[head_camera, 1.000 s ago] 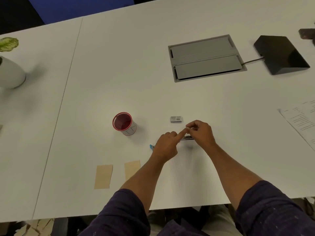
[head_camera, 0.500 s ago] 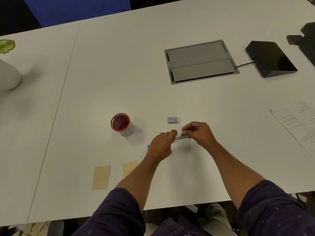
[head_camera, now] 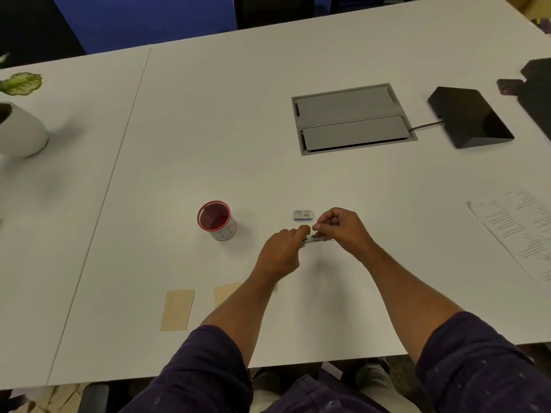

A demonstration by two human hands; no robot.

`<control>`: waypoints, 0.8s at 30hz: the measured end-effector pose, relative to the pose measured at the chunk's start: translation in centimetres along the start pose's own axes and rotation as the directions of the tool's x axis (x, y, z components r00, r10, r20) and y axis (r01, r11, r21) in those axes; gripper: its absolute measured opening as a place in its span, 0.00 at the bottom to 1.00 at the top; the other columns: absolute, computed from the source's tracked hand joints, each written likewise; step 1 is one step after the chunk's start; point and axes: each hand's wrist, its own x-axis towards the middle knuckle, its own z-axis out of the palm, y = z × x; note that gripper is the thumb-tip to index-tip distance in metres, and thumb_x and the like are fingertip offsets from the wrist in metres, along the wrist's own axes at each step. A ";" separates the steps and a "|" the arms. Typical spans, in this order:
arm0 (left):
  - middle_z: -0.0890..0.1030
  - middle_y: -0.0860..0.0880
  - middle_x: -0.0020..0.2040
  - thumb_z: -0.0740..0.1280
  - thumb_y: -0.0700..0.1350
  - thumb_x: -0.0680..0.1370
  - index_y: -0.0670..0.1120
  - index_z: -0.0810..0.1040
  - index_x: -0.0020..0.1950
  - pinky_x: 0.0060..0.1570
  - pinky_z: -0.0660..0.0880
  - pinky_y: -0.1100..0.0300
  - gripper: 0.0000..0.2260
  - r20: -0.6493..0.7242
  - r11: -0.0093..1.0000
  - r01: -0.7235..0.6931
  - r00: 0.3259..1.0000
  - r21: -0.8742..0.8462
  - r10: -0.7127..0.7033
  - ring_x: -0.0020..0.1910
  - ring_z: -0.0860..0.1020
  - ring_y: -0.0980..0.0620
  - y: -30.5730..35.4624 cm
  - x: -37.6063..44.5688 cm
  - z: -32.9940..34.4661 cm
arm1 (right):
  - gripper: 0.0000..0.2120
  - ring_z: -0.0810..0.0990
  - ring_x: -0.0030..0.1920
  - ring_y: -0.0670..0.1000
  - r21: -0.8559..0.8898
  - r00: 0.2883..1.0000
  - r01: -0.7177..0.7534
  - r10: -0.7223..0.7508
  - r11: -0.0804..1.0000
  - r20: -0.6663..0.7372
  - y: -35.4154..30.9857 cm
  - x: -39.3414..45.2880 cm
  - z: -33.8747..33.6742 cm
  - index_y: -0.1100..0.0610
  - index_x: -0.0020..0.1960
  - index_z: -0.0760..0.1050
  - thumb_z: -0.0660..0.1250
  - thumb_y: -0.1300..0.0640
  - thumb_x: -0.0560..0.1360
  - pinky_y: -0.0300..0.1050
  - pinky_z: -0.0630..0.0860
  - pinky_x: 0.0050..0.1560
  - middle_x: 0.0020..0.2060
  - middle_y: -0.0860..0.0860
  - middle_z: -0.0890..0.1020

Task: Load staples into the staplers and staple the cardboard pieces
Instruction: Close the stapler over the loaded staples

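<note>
A small metallic stapler (head_camera: pixel 313 239) is held between both hands just above the white table (head_camera: pixel 298 180); most of it is hidden by fingers. My left hand (head_camera: pixel 281 253) grips its left end. My right hand (head_camera: pixel 343 229) pinches its right end and top from above. A small grey staple box (head_camera: pixel 303 215) lies on the table just behind the hands. Two tan cardboard pieces lie near the front edge: one (head_camera: pixel 177 310) to the left, the other (head_camera: pixel 225 293) partly covered by my left forearm.
A red-rimmed cup (head_camera: pixel 217 219) stands left of the hands. A grey cable hatch (head_camera: pixel 351 117) and a black wedge-shaped device (head_camera: pixel 469 116) sit at the back right. Printed paper (head_camera: pixel 518 228) lies at the right edge, a white plant pot (head_camera: pixel 21 132) at the far left.
My left index finger, earlier stretched out to the right hand, has curled in and now grips the stapler. Both hands have closed in on it and lifted slightly.
</note>
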 end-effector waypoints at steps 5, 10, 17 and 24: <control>0.80 0.48 0.40 0.70 0.37 0.73 0.49 0.69 0.58 0.31 0.63 0.57 0.18 -0.028 1.000 -0.022 0.999 0.011 0.023 0.35 0.73 0.46 0.3 0.4 0.0 | 0.07 0.87 0.44 0.59 -0.035 0.999 0.006 -0.005 0.999 0.032 -0.5 -0.1 -0.8 0.63 0.46 0.82 0.77 0.67 0.70 0.51 0.84 0.50 0.41 0.60 0.86; 0.79 0.48 0.39 0.70 0.37 0.73 0.50 0.68 0.58 0.31 0.62 0.57 0.18 -0.029 1.000 -0.010 1.000 0.008 0.010 0.34 0.72 0.47 0.6 0.6 0.1 | 0.06 0.87 0.45 0.55 -0.166 0.998 -0.009 0.018 0.986 0.052 -0.5 -0.3 -1.5 0.57 0.44 0.86 0.80 0.63 0.68 0.42 0.80 0.49 0.38 0.53 0.88; 0.79 0.48 0.38 0.69 0.38 0.75 0.49 0.69 0.57 0.31 0.63 0.57 0.15 -0.041 1.000 -0.010 0.999 -0.010 0.010 0.34 0.73 0.46 0.8 0.7 0.2 | 0.07 0.83 0.36 0.47 -0.231 1.000 -0.010 0.017 0.973 0.025 -0.5 -0.4 -1.4 0.55 0.46 0.87 0.77 0.65 0.71 0.37 0.74 0.38 0.38 0.52 0.88; 0.79 0.48 0.38 0.70 0.36 0.74 0.48 0.70 0.57 0.31 0.67 0.56 0.16 -0.056 0.999 -0.028 0.998 -0.039 0.026 0.34 0.74 0.46 0.8 0.9 0.1 | 0.07 0.86 0.42 0.47 -0.312 0.998 0.062 -0.059 0.948 0.019 -0.2 0.0 -0.8 0.58 0.45 0.87 0.78 0.67 0.69 0.37 0.79 0.43 0.40 0.51 0.87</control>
